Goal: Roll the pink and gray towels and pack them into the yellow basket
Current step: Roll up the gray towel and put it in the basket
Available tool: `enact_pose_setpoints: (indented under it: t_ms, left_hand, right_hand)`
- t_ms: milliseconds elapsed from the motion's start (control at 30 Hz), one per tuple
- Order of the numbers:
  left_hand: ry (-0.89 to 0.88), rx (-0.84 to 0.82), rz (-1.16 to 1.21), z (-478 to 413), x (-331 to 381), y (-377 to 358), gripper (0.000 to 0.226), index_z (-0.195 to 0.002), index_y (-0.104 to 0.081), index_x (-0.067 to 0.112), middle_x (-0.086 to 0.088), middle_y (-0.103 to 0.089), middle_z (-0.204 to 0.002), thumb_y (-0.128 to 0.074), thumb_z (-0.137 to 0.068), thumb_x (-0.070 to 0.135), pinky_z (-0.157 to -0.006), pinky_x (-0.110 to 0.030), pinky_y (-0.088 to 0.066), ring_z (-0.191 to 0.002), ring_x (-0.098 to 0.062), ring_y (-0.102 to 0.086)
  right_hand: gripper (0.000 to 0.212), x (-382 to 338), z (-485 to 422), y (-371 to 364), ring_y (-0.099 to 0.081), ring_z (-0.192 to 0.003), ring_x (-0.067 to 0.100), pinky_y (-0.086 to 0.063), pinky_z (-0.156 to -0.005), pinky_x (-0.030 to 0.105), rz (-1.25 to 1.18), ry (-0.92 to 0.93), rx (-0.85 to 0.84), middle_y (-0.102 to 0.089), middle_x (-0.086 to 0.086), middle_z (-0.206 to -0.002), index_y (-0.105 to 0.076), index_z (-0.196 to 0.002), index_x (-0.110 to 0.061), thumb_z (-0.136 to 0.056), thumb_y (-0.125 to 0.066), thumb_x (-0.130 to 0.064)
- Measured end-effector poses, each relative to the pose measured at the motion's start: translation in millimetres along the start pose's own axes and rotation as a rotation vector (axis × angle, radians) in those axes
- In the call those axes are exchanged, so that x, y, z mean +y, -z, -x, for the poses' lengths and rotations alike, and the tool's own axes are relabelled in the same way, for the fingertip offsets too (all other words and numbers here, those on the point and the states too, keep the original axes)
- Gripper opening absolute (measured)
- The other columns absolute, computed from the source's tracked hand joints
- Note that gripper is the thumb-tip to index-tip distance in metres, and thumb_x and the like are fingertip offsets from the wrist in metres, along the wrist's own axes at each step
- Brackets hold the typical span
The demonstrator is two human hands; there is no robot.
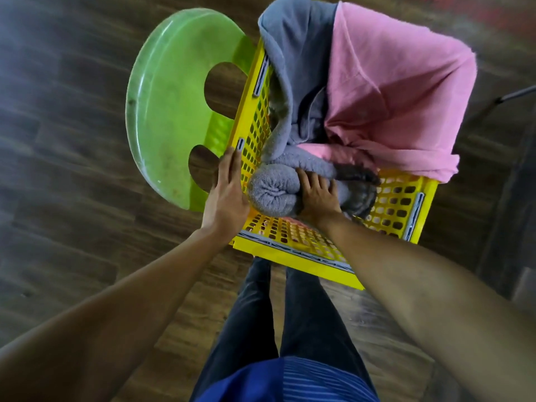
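Observation:
A yellow perforated basket (400, 204) stands on the floor in front of my legs. A rolled gray towel (274, 192) lies inside it at the near left corner. My right hand (317, 195) is down in the basket and grips the roll, fingers curled over it. My left hand (227, 187) rests flat on the basket's left rim with straight fingers. A loose gray towel (298, 59) and a loose pink towel (391, 91) drape over the basket's far side and hang into it.
A green plastic chair back (171, 111) stands against the basket's left side. Dark wood-look floor surrounds everything. A thin dark metal leg (513, 95) shows at the right edge. My legs in dark trousers stand just behind the basket's near rim.

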State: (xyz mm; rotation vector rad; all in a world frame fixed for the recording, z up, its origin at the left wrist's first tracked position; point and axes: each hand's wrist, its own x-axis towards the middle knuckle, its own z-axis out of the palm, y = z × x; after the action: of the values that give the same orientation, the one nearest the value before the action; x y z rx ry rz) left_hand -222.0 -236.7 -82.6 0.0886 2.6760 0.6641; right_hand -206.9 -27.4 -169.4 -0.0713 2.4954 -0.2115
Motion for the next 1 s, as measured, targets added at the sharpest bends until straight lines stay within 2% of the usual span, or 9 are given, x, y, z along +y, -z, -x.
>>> enact_pose_setpoints:
  t_ms: [133, 233, 367, 467, 567, 767, 833, 900, 1000]
  left_hand:
    - [-0.027, -0.011, -0.02, -1.4, 0.7, 7.1, 0.075, -0.154, -0.011, 0.013, 0.002, -0.002, -0.161, -0.048, -0.09, 0.003, -0.084, -0.044, -0.049, -0.13, -0.035, -0.042]
    - [-0.023, -0.014, -0.043, -5.6, 2.0, 25.3, 0.062, -0.149, -0.03, 0.011, -0.003, -0.021, -0.155, -0.05, -0.091, 0.006, -0.092, -0.045, -0.047, -0.128, -0.033, -0.041]
    - [-0.137, -0.018, -0.098, -1.5, 17.1, 51.6, 0.044, -0.133, -0.052, 0.008, -0.011, -0.049, -0.136, -0.053, -0.088, 0.008, -0.099, -0.049, -0.041, -0.123, -0.034, -0.044]
    - [-0.203, -0.042, -0.083, 5.7, 45.3, 65.3, 0.035, -0.122, -0.06, 0.013, -0.01, -0.06, -0.124, -0.053, -0.088, 0.011, -0.095, -0.045, -0.044, -0.115, -0.033, -0.053]
    - [-0.284, -0.054, -0.074, 14.1, 78.0, 70.1, 0.032, -0.115, -0.066, 0.014, -0.011, -0.065, -0.117, -0.053, -0.086, 0.011, -0.093, -0.043, -0.047, -0.11, -0.033, -0.058]
    - [-0.444, -0.053, -0.101, 31.9, 137.9, 55.7, 0.026, -0.099, -0.068, 0.015, -0.015, -0.07, -0.1, -0.048, -0.082, 0.017, -0.077, -0.045, -0.053, -0.093, -0.037, -0.064]
    - [-0.495, -0.066, -0.117, 38.2, 158.8, 46.9, 0.027, -0.099, -0.068, 0.018, -0.014, -0.07, -0.101, -0.048, -0.082, 0.018, -0.078, -0.046, -0.052, -0.094, -0.038, -0.064]
    - [-0.519, -0.078, -0.115, 43.6, 181.6, 37.1, 0.027, -0.103, -0.069, 0.02, -0.011, -0.07, -0.104, -0.051, -0.083, 0.016, -0.081, -0.044, -0.052, -0.097, -0.036, -0.064]
    - [-0.537, -0.091, -0.118, 50.1, 219.1, 19.3, 0.027, -0.102, -0.07, 0.021, -0.008, -0.071, -0.107, -0.052, -0.084, 0.015, -0.084, -0.042, -0.051, -0.101, -0.032, -0.064]
  right_hand:
    - [0.104, -3.0, 10.0, 8.0, -0.028, -0.134, 0.036, -0.024, -0.111, 0.056, -0.083, -0.046, -0.002, -0.025, 0.007, -0.15, -0.005, -0.152, -0.026, -0.073, -0.071, -0.039]
    - [0.084, -7.7, 27.8, 26.8, -0.032, -0.135, 0.037, -0.031, -0.11, 0.05, -0.312, -0.143, -0.011, -0.032, 0.011, -0.149, -0.023, -0.149, -0.023, -0.078, -0.068, -0.031]
    - [0.053, -12.4, 70.0, 63.1, -0.052, -0.122, 0.031, -0.043, -0.099, 0.035, -0.682, -0.276, 0.112, -0.056, 0.012, -0.132, -0.051, -0.135, -0.013, -0.084, -0.063, -0.024]
    - [0.039, -9.4, 109.5, 87.0, -0.061, -0.108, 0.023, -0.039, -0.082, 0.024, -0.814, -0.356, 0.189, -0.066, 0.008, -0.114, -0.06, -0.125, -0.015, -0.087, -0.064, -0.023]
    - [0.03, -7.8, 146.7, 104.2, -0.062, -0.1, 0.022, -0.037, -0.073, 0.021, -0.867, -0.397, 0.34, -0.069, 0.007, -0.103, -0.065, -0.116, -0.014, -0.087, -0.064, -0.019]
    - [0.02, 13.4, 209.3, 110.4, -0.06, -0.087, 0.014, -0.04, -0.074, 0.02, -1.034, -0.463, 0.519, -0.063, -0.002, -0.087, -0.069, -0.106, -0.018, -0.086, -0.067, -0.016]
    - [0.018, 27.4, 226.5, 110.2, -0.062, -0.083, 0.017, -0.045, -0.073, 0.023, -1.061, -0.49, 0.564, -0.063, -0.002, -0.083, -0.069, -0.103, -0.021, -0.086, -0.066, -0.018]
    - [0.017, 45.5, 242.7, 111.9, -0.06, -0.081, 0.019, -0.039, -0.061, 0.02, -1.052, -0.516, 0.57, -0.062, 0.001, -0.084, -0.069, -0.104, -0.016, -0.088, -0.064, -0.018]
    - [0.022, 80.2, 262.9, 110.8, -0.062, -0.086, 0.015, -0.038, -0.062, 0.019, -1.056, -0.536, 0.608, -0.067, 0.004, -0.089, -0.07, -0.107, -0.015, -0.087, -0.065, -0.018]
